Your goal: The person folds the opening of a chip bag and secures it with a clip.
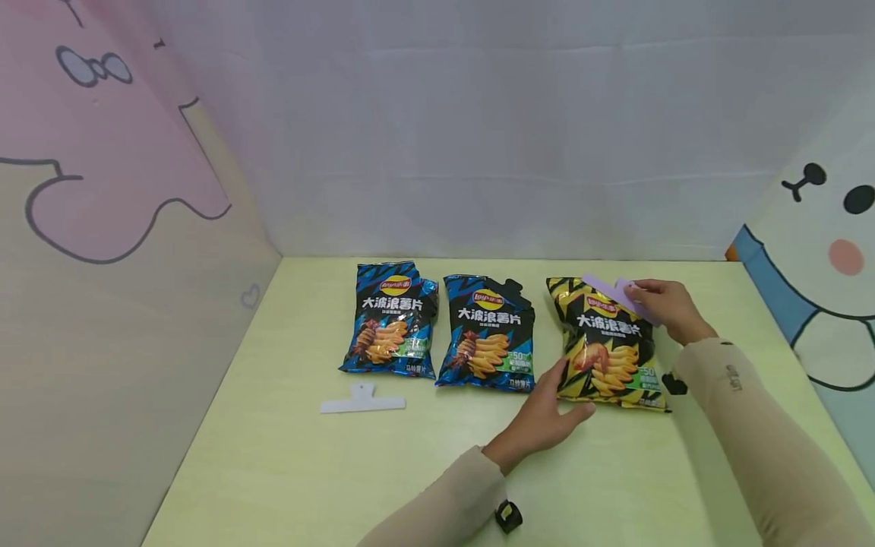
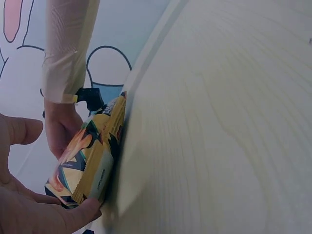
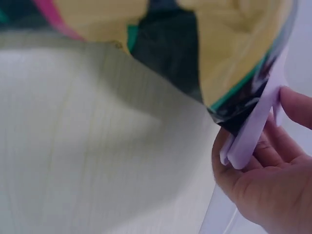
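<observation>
On the right of the table lies a yellow and black chip bag [image 1: 608, 353], with a pale purple bag clip [image 1: 604, 288] across its slanted top corner. My right hand [image 1: 666, 305] pinches this clip; in the right wrist view the thumb and fingers hold the clip [image 3: 253, 129] at the bag's edge. My left hand [image 1: 538, 422] touches the bag's lower left side with fingers extended and thumb spread apart. In the left wrist view, the fingers of the left hand [image 2: 34, 209] rest along the near end of the bag [image 2: 90, 156].
Two blue and black chip bags stand to the left: one bag [image 1: 391, 323] farthest left, another bag [image 1: 487, 334] in the middle with a black clip [image 1: 511, 291] at its top corner. A white clip [image 1: 362, 399] lies in front of the leftmost bag. A curtain [image 1: 506, 152] closes the back.
</observation>
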Available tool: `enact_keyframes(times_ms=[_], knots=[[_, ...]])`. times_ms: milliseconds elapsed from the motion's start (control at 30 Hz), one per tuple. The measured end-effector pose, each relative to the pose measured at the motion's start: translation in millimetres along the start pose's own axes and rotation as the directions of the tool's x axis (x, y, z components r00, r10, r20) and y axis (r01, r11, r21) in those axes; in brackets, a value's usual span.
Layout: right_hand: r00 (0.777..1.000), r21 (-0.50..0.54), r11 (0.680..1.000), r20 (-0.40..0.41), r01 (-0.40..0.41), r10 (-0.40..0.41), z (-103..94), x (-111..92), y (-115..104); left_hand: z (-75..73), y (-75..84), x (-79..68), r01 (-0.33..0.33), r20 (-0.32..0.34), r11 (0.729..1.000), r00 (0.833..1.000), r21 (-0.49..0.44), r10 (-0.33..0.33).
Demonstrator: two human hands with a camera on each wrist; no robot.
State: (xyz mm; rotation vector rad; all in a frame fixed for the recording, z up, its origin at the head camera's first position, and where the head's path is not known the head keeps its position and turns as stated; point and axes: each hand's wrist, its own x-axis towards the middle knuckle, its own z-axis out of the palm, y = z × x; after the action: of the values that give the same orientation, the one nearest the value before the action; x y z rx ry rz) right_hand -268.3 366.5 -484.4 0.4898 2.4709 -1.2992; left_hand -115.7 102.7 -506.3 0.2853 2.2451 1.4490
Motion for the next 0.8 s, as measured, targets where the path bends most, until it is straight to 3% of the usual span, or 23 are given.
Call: enact_keyframes(times_ms=[200, 467, 600, 800], knots=[[0.999, -0.023, 1.000, 0.042, 0.003, -0.002, 2.9, -3.5, 1.1, -9.8, 5.8, -7.6, 0.002, 0.010, 1.000, 1.000, -0.008, -0.002], [0.999, -0.052, 0.999, 0.033, 0.005, -0.003, 4.3, -9.8, 2.0, -24.6, 8.0, -17.8, -0.022, 0.016, 0.999, 1.000, -0.035, 0.023], [0.999, -0.050, 0.999, 0.036, 0.021, -0.019, 3.2, -13.1, 2.2, -40.4, 7.4, -21.8, -0.054, -0.013, 0.998, 0.998, -0.041, 0.054], [0.998, -0.056, 0.998, 0.050, 0.027, -0.024, 2.2, -21.0, -1.1, -74.4, 2.7, -24.7, -0.113, -0.106, 0.989, 0.989, -0.095, 0.103]])
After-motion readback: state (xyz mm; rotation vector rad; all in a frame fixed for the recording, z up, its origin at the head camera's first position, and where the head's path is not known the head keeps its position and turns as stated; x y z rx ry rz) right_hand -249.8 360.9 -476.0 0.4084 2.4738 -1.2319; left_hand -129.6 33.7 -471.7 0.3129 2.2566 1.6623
